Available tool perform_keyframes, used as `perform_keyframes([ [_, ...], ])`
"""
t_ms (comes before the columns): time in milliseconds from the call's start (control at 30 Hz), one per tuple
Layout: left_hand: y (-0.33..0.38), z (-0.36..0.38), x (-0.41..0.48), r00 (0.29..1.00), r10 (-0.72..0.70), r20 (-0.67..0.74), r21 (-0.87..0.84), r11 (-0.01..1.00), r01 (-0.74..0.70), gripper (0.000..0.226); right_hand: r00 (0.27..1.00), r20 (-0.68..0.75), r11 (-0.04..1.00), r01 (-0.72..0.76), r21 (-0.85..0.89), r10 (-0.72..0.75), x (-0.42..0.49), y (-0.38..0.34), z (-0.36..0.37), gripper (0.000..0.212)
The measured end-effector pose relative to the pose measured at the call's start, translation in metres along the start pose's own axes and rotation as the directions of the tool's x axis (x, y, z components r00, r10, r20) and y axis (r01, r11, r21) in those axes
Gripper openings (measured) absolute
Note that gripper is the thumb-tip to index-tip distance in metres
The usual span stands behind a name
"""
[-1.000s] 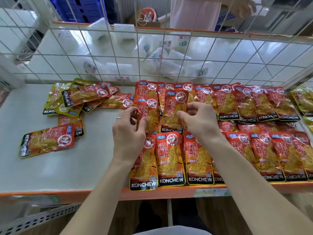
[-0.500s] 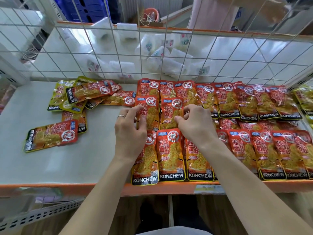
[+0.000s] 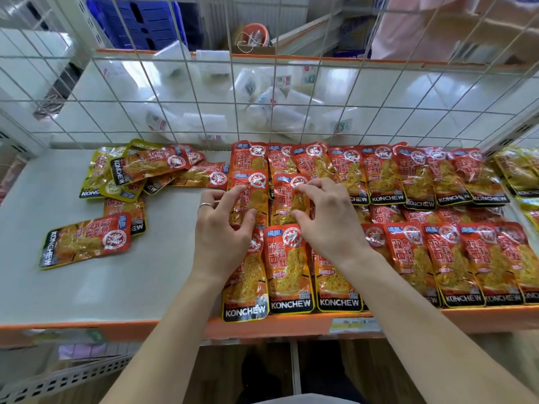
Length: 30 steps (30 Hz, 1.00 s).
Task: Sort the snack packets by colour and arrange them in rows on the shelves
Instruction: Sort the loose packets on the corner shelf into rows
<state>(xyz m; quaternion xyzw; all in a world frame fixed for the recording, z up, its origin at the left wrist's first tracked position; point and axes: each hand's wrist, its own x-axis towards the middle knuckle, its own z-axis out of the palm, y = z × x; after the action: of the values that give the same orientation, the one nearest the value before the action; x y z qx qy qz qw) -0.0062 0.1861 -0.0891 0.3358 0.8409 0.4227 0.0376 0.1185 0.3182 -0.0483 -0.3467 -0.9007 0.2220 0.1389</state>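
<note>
Left hand (image 3: 221,228) pinches one red Konchew packet (image 3: 249,196); right hand (image 3: 326,223) apparently grips its neighbour (image 3: 288,199) on the shelf (image 3: 116,287).

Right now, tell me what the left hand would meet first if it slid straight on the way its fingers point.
Probably the back-row red foil snack packet by the white wire grid; the left hand points there.

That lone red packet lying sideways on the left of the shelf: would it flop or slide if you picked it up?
The lone red packet would probably bend rather than stay stiff: its film looks thin and crinkled. The glossy highlights suggest a slick surface that may slide on the smooth shelf when pushed. It lies flat, so rolling or tipping seems unlikely, and it looks light.
</note>
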Motion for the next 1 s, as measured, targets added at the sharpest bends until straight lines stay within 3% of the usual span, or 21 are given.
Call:
perform_keyframes([
  [200,0.002,0.001,-0.001,1.0,-0.002,-0.028,0.006,1.0,0.003,0.043,1.0,0.023,0.999,0.021,-0.033,-0.02,0.004,0.0,0.001,0.049],
  [367,0.001,0.001,-0.001,1.0,-0.031,0.003,0.032,0.999,0.031,0.046,0.999,-0.043,0.999,-0.018,-0.04,0.017,0.006,0.005,-0.002,0.044],
  [700,0.004,0.001,-0.001,0.998,-0.041,0.036,0.055,0.998,0.039,0.051,0.986,0.134,0.986,-0.082,-0.144,0.102,0.002,-0.002,-0.002,0.067],
  [1000,0.003,0.002,0.0,0.999,-0.034,0.026,0.053,0.998,0.032,0.05,0.997,0.078,0.991,-0.007,-0.132,0.017,-0.006,0.0,0.0,0.059],
])
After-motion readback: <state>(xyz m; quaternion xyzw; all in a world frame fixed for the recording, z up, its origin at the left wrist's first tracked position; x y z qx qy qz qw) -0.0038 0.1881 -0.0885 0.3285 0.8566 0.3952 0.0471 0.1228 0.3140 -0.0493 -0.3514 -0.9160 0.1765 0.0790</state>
